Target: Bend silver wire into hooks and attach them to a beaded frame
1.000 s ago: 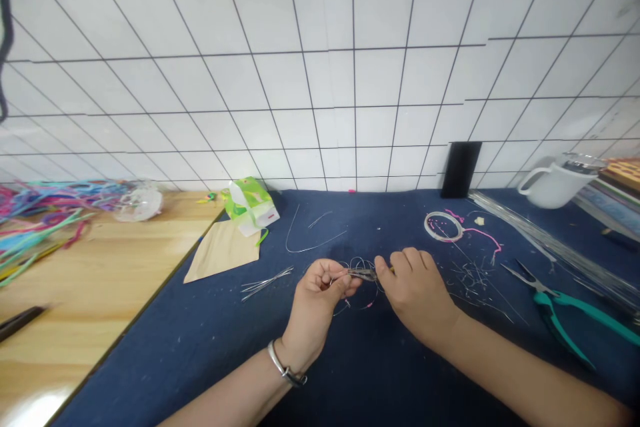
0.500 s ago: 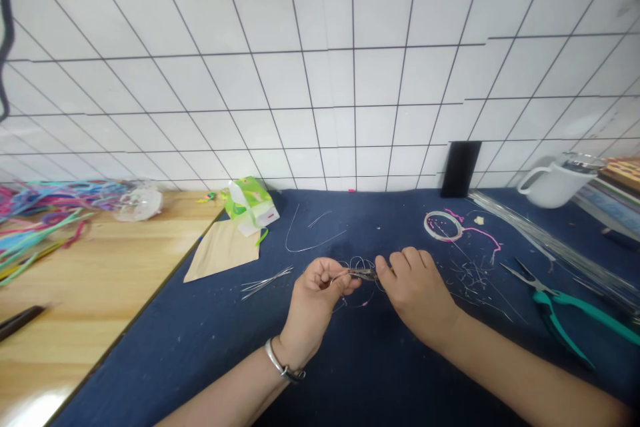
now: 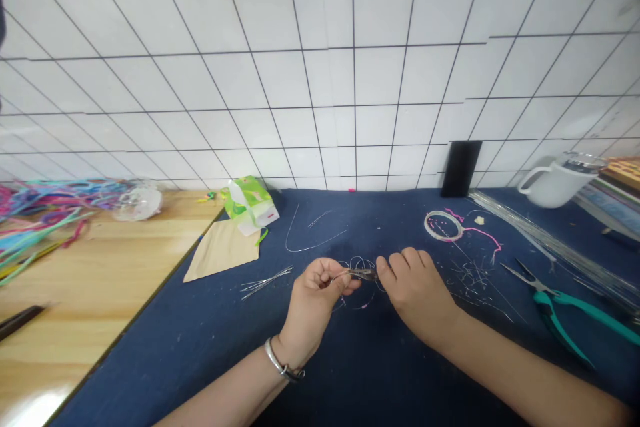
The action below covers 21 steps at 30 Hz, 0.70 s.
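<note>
Over the middle of the dark blue mat, my left hand [image 3: 320, 293] pinches thin wire between thumb and fingers. My right hand [image 3: 415, 290] is closed round pliers [image 3: 364, 274], whose handles are mostly hidden in the palm. Their narrow jaws point left and meet the wire at my left fingertips. Loops of thin wire [image 3: 359, 262] curl behind and below the jaws, with a small pink bit [image 3: 364, 306] on them. Exactly how the jaws sit on the wire is too small to tell.
Teal-handled pliers [image 3: 550, 300], wire scraps [image 3: 473, 275], a white ring dish [image 3: 425, 227] and a wire bundle [image 3: 540, 233] lie at right. Cut wires [image 3: 265, 282], a beige pouch [image 3: 225, 253] and a green tissue pack [image 3: 250, 203] lie left. A white mug [image 3: 550, 185] stands far right.
The pliers in my right hand have turned or shifted very slightly at the wire. My left hand holds its place, and everything else looks the same.
</note>
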### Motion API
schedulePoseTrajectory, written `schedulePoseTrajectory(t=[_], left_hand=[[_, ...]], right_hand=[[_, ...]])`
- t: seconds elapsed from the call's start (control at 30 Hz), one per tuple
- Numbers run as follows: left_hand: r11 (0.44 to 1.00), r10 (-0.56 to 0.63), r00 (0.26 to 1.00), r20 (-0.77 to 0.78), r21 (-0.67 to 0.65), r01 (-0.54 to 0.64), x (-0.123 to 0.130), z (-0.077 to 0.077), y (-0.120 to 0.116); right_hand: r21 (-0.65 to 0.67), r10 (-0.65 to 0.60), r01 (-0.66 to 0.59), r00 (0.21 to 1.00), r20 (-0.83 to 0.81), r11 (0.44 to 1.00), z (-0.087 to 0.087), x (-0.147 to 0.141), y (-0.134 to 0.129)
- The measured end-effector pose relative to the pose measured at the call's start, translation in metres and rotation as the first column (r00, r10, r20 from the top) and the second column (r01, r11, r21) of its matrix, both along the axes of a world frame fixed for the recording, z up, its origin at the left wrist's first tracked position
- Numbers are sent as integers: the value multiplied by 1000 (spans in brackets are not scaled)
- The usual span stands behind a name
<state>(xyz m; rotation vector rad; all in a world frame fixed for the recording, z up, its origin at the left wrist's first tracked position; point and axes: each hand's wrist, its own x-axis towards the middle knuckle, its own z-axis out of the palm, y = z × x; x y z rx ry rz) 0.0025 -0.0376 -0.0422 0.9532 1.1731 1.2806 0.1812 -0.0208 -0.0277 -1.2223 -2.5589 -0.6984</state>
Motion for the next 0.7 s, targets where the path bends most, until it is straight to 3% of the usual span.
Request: schedulePoseTrajectory(t=[0.5,0.7], left_hand=[[1000,9,1000,27,1,-9,-1,1,1],[999,-31,999,-29,26,32,-3,1,1]], right_hand=[[5,23,-23,999,-28,1000,1,1,1],[-31,16,-17,999,-30,999,1,1,1]])
